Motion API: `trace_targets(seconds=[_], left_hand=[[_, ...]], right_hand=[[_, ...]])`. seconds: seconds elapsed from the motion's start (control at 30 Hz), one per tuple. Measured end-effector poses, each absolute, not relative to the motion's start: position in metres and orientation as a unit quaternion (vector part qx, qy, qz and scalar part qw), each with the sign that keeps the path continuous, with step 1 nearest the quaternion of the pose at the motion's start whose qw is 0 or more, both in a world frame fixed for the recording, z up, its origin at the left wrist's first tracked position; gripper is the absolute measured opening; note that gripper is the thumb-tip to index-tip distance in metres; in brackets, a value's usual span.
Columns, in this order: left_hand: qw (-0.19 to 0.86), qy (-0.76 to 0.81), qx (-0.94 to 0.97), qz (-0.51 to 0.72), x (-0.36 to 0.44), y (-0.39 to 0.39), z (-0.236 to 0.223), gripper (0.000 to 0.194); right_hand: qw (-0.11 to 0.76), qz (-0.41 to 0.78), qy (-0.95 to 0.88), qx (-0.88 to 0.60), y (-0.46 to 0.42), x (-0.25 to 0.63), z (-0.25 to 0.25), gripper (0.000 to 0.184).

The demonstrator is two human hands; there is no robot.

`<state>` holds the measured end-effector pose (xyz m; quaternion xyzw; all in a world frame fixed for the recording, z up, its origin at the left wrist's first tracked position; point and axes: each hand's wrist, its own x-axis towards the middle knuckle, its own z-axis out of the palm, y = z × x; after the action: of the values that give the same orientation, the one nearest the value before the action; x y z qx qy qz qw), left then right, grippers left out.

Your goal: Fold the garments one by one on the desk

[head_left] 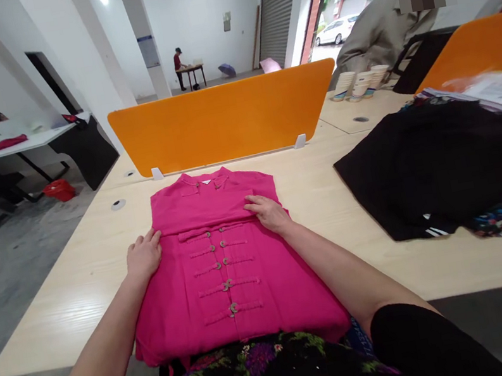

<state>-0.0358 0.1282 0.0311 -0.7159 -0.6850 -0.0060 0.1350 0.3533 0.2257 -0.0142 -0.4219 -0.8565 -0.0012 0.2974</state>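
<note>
A bright pink garment (226, 269) with a row of knot buttons down its front lies flat on the pale wooden table (79, 287), its hem hanging over the near edge. My left hand (144, 255) rests on its left side at a fold line, fingers together and lying flat. On the right side of the same fold, my right hand (268, 211) presses down with fingers stretched out. Neither hand holds anything.
An orange divider panel (224, 118) stands behind the garment. A black garment (444, 162) and patterned cloth lie at the right, with paper cups (359, 83) beyond. A person in grey leans at the far right; another stands at a distant table.
</note>
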Motion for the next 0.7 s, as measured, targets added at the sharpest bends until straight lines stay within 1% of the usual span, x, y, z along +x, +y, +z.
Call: trace_targets(seconds=[0.1,0.17,0.3,0.4,0.47,0.5,0.6,0.67,0.7], left_hand=[[0.138,-0.697,-0.703,0.018,-0.035,0.13,0.031,0.047],[0.132,-0.701,-0.7,0.015,-0.033,0.129,0.032,0.048],[0.141,-0.712,-0.688,-0.018,-0.025,0.119,0.035,0.048],[0.144,-0.675,-0.721,-0.066,-0.022,0.095,0.034,0.051],[0.121,-0.643,-0.747,-0.119,-0.024,0.065,0.03,0.052],[0.113,-0.638,-0.746,-0.154,-0.026,0.046,0.027,0.051],[0.119,-0.675,-0.675,-0.274,-0.029,-0.023,0.013,0.042],[0.117,-0.724,-0.588,-0.342,-0.027,-0.068,-0.002,0.035],[0.105,-0.751,-0.536,-0.371,-0.025,-0.088,-0.011,0.034]], right_hand=[[0.279,-0.013,-0.849,-0.448,0.226,0.356,-0.014,0.046],[0.25,-0.003,-0.852,-0.46,0.225,0.356,-0.015,0.047],[0.203,0.031,-0.863,-0.462,0.224,0.355,-0.011,0.054],[0.204,0.07,-0.853,-0.475,0.219,0.359,-0.003,0.052],[0.238,0.105,-0.843,-0.471,0.205,0.37,0.005,0.045],[0.272,0.12,-0.834,-0.465,0.193,0.379,0.01,0.04],[0.406,0.148,-0.774,-0.464,0.133,0.415,0.027,0.026],[0.464,0.167,-0.703,-0.513,0.08,0.444,0.036,0.024],[0.467,0.191,-0.667,-0.548,0.052,0.458,0.039,0.027]])
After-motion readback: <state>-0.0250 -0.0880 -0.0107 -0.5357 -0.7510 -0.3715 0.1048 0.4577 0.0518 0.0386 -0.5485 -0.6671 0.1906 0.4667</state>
